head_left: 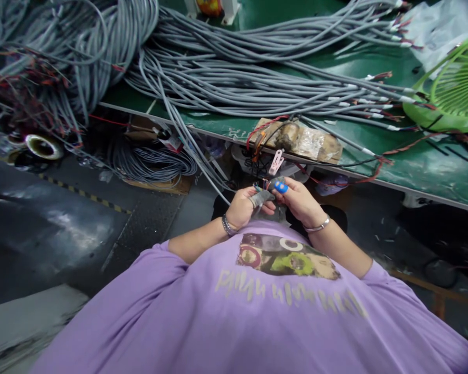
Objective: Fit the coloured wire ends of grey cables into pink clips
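Observation:
Both hands meet in front of my body, just below the table edge. My left hand (pixel 245 206), with grey wrapping on a finger, is closed around the end of a grey cable (pixel 214 183) that hangs from the table. Thin coloured wires (pixel 260 185) fan out between the hands. My right hand (pixel 299 201) pinches at these wires, with blue wrapping on its thumb and grey on another finger. The exact grip of the fingertips is too small to make out. Just above the hands, a pink clothes peg (pixel 276 162) stands at the table edge.
Long bundles of grey cable (pixel 234 85) lie across the green table (pixel 425 161). A taped brown block (pixel 308 143) sits at its edge. At right are a green basket (pixel 460 83) and a clear plastic bag (pixel 444 26). Coiled cable (pixel 152 163) rests in a box below.

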A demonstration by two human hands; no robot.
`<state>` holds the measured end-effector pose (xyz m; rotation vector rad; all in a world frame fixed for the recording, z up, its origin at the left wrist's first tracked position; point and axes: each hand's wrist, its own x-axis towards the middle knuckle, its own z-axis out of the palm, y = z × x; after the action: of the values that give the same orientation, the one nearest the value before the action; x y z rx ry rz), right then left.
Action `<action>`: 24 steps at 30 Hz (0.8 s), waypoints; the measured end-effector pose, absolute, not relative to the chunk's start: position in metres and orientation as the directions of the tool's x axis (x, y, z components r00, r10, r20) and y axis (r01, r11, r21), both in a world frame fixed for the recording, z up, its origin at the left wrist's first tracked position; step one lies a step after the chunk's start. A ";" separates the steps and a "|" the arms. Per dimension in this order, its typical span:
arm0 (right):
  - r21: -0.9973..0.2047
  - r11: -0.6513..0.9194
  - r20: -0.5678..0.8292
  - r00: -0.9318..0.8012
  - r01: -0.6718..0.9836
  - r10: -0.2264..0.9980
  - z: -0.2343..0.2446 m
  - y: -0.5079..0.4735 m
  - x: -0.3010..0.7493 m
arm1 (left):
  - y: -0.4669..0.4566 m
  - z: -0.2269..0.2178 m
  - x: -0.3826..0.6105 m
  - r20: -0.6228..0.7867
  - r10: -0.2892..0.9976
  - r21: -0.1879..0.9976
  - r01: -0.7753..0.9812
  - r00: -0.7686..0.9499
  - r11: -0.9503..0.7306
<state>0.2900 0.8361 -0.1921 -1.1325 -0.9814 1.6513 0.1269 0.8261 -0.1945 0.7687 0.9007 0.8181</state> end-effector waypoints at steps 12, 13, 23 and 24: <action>-0.955 -0.200 -0.200 -0.024 -0.219 0.980 -0.185 0.835 0.277 | 0.827 -0.196 0.128 -0.351 0.883 0.865 -0.253 0.313 0.434; -0.954 -0.207 -0.203 -0.040 -0.218 0.978 -0.185 0.836 0.278 | 0.827 -0.197 0.128 -0.351 0.880 0.865 -0.249 0.319 0.435; -0.939 -0.252 -0.231 -0.114 -0.235 0.966 -0.187 0.841 0.272 | 0.826 -0.198 0.127 -0.353 0.873 0.864 -0.242 0.336 0.442; -0.941 -0.238 -0.223 -0.088 -0.242 0.971 -0.187 0.840 0.270 | 0.826 -0.198 0.127 -0.345 0.883 0.866 -0.256 0.319 0.430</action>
<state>0.2705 0.8400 -0.1870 -1.1528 -0.9389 1.5325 0.1273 0.8261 -0.1975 0.7993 0.9532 0.8633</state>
